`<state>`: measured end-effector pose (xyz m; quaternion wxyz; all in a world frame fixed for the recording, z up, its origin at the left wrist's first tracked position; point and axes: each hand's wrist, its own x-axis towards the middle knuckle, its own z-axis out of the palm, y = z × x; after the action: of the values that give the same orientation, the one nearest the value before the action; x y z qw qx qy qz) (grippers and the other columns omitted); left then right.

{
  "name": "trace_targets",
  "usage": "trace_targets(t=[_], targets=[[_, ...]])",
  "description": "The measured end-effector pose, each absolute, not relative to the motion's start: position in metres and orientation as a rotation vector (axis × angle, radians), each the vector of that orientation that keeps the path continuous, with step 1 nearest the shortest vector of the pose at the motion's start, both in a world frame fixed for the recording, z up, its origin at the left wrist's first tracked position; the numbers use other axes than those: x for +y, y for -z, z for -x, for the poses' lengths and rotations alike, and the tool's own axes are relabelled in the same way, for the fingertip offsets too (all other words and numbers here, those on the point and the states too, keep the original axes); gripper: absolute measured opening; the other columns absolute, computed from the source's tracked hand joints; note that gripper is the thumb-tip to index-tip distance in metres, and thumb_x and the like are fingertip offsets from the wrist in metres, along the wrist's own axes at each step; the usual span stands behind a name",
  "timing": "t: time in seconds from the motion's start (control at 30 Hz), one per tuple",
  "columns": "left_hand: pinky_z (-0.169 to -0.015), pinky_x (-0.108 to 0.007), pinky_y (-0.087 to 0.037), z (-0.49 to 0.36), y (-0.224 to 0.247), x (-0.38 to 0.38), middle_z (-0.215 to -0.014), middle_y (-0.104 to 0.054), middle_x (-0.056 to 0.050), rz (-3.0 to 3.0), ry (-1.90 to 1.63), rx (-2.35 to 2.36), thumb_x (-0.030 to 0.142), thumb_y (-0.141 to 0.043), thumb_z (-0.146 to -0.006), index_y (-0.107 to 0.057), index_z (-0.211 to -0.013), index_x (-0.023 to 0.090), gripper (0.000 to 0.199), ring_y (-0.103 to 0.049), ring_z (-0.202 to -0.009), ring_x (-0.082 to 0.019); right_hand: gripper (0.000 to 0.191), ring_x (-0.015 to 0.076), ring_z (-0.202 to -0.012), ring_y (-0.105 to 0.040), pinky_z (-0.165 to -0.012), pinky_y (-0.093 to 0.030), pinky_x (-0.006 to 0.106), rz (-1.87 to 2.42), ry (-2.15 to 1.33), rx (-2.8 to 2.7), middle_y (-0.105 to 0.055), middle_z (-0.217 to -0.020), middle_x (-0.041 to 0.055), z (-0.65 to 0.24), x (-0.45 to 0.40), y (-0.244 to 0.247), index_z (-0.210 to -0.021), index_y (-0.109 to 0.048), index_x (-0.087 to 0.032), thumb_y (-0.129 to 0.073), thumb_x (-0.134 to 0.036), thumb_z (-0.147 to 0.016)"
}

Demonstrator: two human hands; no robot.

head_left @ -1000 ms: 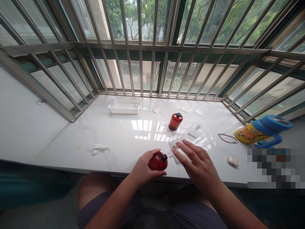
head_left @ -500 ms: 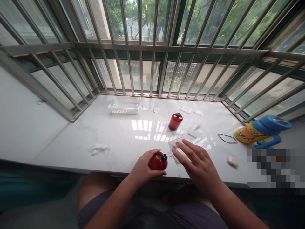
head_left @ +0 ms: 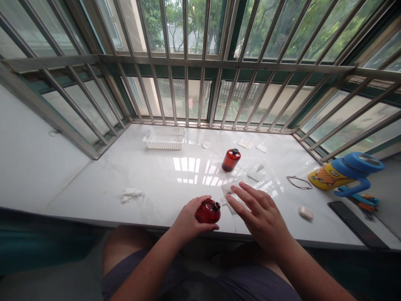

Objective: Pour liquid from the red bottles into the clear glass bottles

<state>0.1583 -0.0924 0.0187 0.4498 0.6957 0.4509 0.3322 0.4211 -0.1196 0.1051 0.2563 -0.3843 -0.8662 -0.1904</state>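
Observation:
My left hand (head_left: 191,217) is wrapped around a red see-through bottle (head_left: 206,212) at the front edge of the sill. Its dark, narrow neck (head_left: 216,205) tips up toward the right, and no cap shows on it. My right hand (head_left: 261,211) is open, its fingers spread and pointing left, just right of that neck. Under its fingertips lies a clear plastic bag (head_left: 230,190); whether they touch it I cannot tell. A small clear piece (head_left: 223,201) shows between the bottle neck and my fingers. Farther back stands a second red bottle (head_left: 231,160), upright with a black cap.
A white perforated basket (head_left: 164,144) sits at the back left, crumpled tissue (head_left: 131,195) at the left. Toward the right are another clear bag (head_left: 257,171), a cord loop (head_left: 299,182), a pale soap-like lump (head_left: 305,212), a blue-yellow flask (head_left: 341,170) and a phone (head_left: 357,223). Metal bars (head_left: 200,63) line the window.
Both hands and the red bottle keep practically the same place and pose. The right-hand corner, blurred out before, now shows the phone and the blue and orange items.

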Motion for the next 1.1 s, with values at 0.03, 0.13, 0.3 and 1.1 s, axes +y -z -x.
trace_targets(t=[0.03, 0.13, 0.3, 1.1], targets=[[-0.116, -0.050, -0.054, -0.158, -0.019, -0.092, -0.142, -0.071, -0.009, -1.721, -0.820, 1.113, 0.043, -0.104, -0.062, -0.064, -0.144, 0.030, 0.091, -0.068, -0.131, -0.034, 0.042, 0.0338, -0.144, -0.057, -0.110, -0.046, 0.047, 1.039, 0.526, -2.352, -0.068, -0.148, 0.0115, -0.421, -0.119, -0.106, -0.141, -0.067, -0.022, -0.056, -0.004, -0.104], [-0.116, -0.049, -0.054, -0.158, -0.019, -0.092, -0.141, -0.071, -0.009, -1.723, -0.817, 1.109, 0.041, -0.104, -0.063, -0.064, -0.143, 0.029, 0.091, -0.068, -0.130, -0.033, 0.042, 0.0331, -0.144, -0.057, -0.110, -0.046, 0.047, 1.034, 0.552, -2.354, -0.069, -0.147, 0.0108, -0.421, -0.118, -0.108, -0.141, -0.067, -0.022, -0.055, -0.004, -0.105], [-0.115, -0.050, -0.054, -0.158, -0.019, -0.092, -0.141, -0.072, -0.008, -1.720, -0.830, 1.104, 0.041, -0.104, -0.062, -0.064, -0.143, 0.030, 0.091, -0.068, -0.129, -0.034, 0.042, 0.0330, -0.145, -0.057, -0.110, -0.046, 0.047, 1.028, 0.569, -2.365, -0.069, -0.147, 0.0108, -0.420, -0.118, -0.110, -0.141, -0.067, -0.022, -0.056, -0.003, -0.104], [-0.117, -0.050, -0.053, -0.157, -0.017, -0.092, -0.143, -0.071, -0.008, -1.711, -0.823, 1.103, 0.040, -0.103, -0.063, -0.063, -0.145, 0.030, 0.092, -0.067, -0.131, -0.034, 0.039, 0.0343, -0.145, -0.057, -0.111, -0.042, 0.048, 1.002, 0.573, -2.393, -0.069, -0.148, 0.0107, -0.420, -0.117, -0.116, -0.140, -0.067, -0.022, -0.056, -0.006, -0.106]])
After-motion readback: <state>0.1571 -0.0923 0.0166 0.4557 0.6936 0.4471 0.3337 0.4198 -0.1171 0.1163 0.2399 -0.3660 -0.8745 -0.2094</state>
